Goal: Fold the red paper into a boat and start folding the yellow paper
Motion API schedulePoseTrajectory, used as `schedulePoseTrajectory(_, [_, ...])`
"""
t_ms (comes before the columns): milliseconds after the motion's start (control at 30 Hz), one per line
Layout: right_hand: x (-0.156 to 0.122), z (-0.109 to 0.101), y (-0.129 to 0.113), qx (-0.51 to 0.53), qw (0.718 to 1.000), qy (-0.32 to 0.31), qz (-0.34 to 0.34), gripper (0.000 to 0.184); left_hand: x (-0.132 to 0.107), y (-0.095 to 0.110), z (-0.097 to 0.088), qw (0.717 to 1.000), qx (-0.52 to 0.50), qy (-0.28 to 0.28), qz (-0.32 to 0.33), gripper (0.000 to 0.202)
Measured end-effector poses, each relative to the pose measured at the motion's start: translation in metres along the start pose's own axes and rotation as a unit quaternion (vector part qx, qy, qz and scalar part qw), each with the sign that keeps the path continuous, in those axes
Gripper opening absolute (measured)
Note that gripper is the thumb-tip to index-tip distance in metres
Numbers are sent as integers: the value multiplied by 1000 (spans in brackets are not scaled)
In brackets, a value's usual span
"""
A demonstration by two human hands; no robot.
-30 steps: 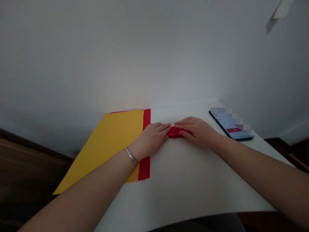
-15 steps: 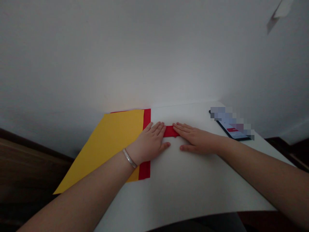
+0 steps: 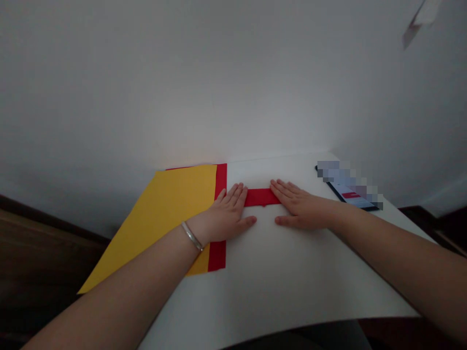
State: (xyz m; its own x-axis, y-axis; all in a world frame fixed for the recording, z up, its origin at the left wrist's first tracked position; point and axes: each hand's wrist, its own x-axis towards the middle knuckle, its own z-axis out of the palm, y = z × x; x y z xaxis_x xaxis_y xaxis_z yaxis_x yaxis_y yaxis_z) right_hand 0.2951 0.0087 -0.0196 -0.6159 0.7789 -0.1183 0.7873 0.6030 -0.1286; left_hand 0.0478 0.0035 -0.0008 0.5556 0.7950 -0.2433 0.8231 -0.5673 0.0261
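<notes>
A narrow folded strip of red paper [image 3: 260, 197] lies flat on the white table [image 3: 277, 272]. My left hand [image 3: 228, 216], with a silver bracelet at the wrist, lies flat with fingers stretched out over the strip's left end. My right hand [image 3: 301, 209] lies flat the same way on the strip's right end. Both hands press down and grip nothing. The ends of the strip are hidden under my fingers.
A yellow sheet [image 3: 164, 218] lies on top of a red sheet [image 3: 219, 214] at the table's left, overhanging its edge. A phone [image 3: 348, 189] with a lit screen lies at the back right. A white wall stands just behind the table.
My hands went from pinching the folded red paper to lying flat on it, then slid apart along it, so more of the red strip shows between them.
</notes>
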Motion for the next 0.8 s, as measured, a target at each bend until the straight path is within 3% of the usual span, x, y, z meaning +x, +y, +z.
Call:
schedulePoseTrajectory(100, [3,2,2,-36,999,39,9,81,0,4,4,1000,2,28,-10,77])
schedulePoseTrajectory(233, [7,-3,7,-114,981,158,12,50,-3,11,7,993,28,111,-10,70])
schedulePoseTrajectory(367, [7,-13,6,-115,962,248,26,33,-5,18,-3,980,40,192,30,61])
schedulePoseTrajectory(467, [7,-16,0,-60,968,241,30,37,-7,23,-15,976,42,205,64,48])
schedulePoseTrajectory(567, [8,-16,-7,5,975,221,25,37,-8,27,-18,967,52,206,142,36])
schedulePoseTrajectory(733, [11,-12,-6,41,983,176,-36,44,-12,32,-14,946,19,168,275,47])
schedulePoseTrajectory(800, [11,-11,-3,60,985,147,-64,48,-13,34,-15,942,3,159,296,39])
